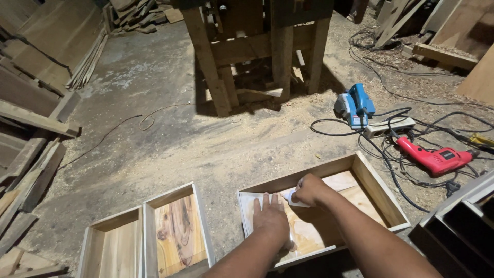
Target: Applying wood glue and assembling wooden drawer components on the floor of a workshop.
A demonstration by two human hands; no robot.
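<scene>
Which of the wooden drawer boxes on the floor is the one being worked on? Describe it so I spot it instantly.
Start at the sawdust-strewn floor below the wooden workbench legs. Of three open boxes, it is the right-hand drawer box, nearest the red drill. Only it has both hands inside: left hand flat, right hand pressing a white piece.

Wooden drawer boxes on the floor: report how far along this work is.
Done, by the look of it: three drawer boxes stand assembled, two small ones at the left. In hand: the large drawer box, where the left hand lies flat on the bottom panel and the right hand presses a small white piece onto it. Left: I cannot tell how much of the panel is treated; the two small ones lie untouched.
</scene>
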